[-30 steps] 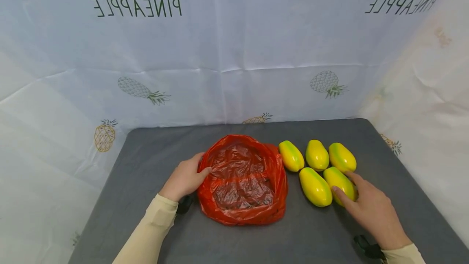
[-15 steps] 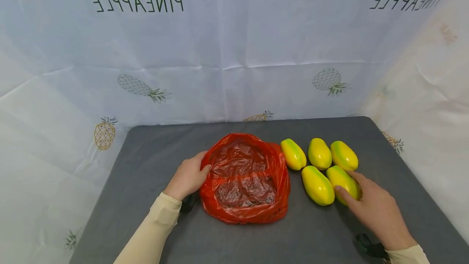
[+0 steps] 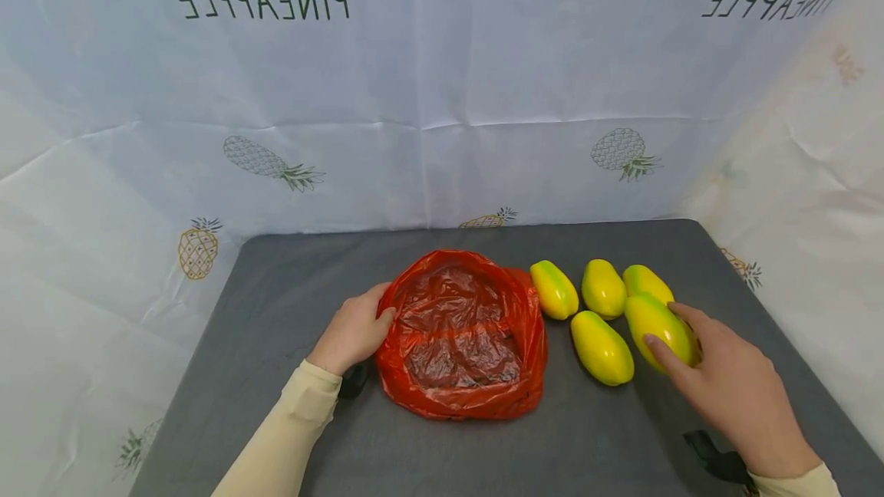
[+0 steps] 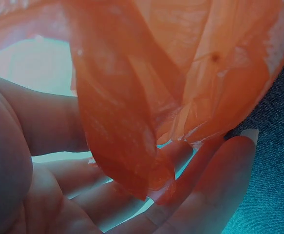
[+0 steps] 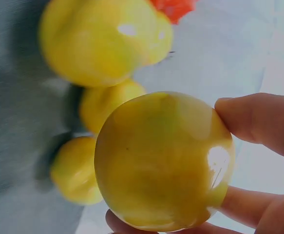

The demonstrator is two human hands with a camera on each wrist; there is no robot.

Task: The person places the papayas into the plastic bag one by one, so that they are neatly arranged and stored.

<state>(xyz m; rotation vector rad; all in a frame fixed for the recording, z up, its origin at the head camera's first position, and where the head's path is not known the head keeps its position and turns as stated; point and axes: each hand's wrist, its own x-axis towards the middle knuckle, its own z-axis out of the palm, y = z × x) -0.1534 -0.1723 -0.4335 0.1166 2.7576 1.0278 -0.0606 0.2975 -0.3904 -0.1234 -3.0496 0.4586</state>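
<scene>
My right hand (image 3: 735, 374) holds a yellow-green papaya (image 3: 659, 328) by its sides, raised off the table. In the right wrist view the held papaya (image 5: 163, 161) sits between thumb and fingers. My left hand (image 3: 352, 328) grips the left rim of a red plastic bag (image 3: 459, 397), which stands with its wide mouth facing up. Up close in the left wrist view, the thin bag (image 4: 117, 112) lies between the thumb and the fingers. Other papayas lie right of the bag: one beside it (image 3: 554, 290), another nearer (image 3: 602, 347), and two farther back, one partly covered by the held papaya.
A dark grey cloth-covered table (image 3: 304, 274) bears everything. Behind and at both sides hangs a white curtain (image 3: 428, 83) printed with pineapples. Black straps (image 3: 714, 459) circle the wrists.
My right hand has lifted the papaya off the table and moved it slightly right and up. The left hand stays at the bag's rim. The view has tilted slightly.
</scene>
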